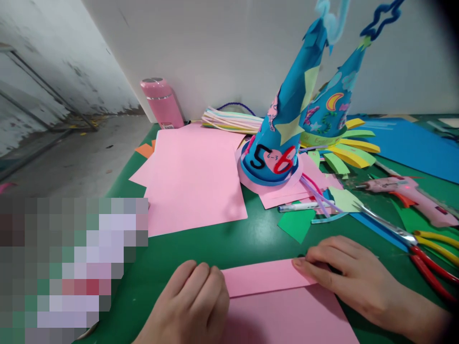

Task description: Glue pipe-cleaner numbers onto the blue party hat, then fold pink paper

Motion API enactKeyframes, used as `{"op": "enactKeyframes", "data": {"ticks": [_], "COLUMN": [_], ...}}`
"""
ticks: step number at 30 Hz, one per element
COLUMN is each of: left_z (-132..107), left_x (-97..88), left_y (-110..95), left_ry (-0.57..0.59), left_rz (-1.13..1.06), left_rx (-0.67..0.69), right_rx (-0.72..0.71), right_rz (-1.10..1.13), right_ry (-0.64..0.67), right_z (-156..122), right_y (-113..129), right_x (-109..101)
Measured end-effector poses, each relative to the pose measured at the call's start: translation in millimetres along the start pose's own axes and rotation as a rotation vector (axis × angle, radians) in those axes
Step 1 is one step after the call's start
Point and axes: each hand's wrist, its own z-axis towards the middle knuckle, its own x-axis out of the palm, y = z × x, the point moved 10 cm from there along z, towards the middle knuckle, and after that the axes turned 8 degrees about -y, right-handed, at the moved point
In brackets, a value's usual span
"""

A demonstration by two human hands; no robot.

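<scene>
Pink paper lies folded, long axis left-right.

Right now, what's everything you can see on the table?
table: one, green, under everything
folded sheet: one, pink, near edge, under both hands
sheets: stack, pink, centre-left
bottle: one, pink, back left
hats: two, blue cones, centre back
sticks: one bundle, pastel, behind sheets
pen: one, white, in front of hats
glue gun: one, pink, right
scissors: count unclear, red and yellow handles, right edge
blue sheet: one, blue, back right
left hand: one, curled, on folded sheet's left end
right hand: one, flat, fingertips on its fold
</scene>
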Motion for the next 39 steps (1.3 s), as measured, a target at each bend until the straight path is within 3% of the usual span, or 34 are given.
{"op": "enactKeyframes", "data": {"ticks": [7, 13, 18, 24, 26, 33, 39], "left_z": [-9, -12, -18, -27, -29, -26, -21], "left_x": [5.3, -8.9, -13.2, -15.6, -12.6, 3.2, 30.3], "left_y": [15, 5, 8, 12, 18, 48, 65], "left_ry": [0.012, 0.012, 0.028, -0.028, 0.005, 0.144, 0.506], "left_rz": [-0.122, -0.04, -0.09, -0.093, -0.129, -0.237, -0.448], "left_rx": [-0.136, -0.058, -0.154, -0.156, -0.19, -0.389, -0.562], "right_rx": [0.01, -0.031, -0.046, -0.084, -0.069, 0.163, 0.594], "right_rz": [0.016, 0.034, 0.026, 0.009, 0.015, 0.2, 0.365], "right_ry": [0.023, 0.074, 0.093, 0.093, 0.106, 0.036, 0.092], "right_z": [-3, -9, -13, -18, -18, -3, 4], "right_y": [-3, -1, 2, 3, 1, -18, -48], "right_x": [3, 7, 7, 8, 10, 5, 6]}}
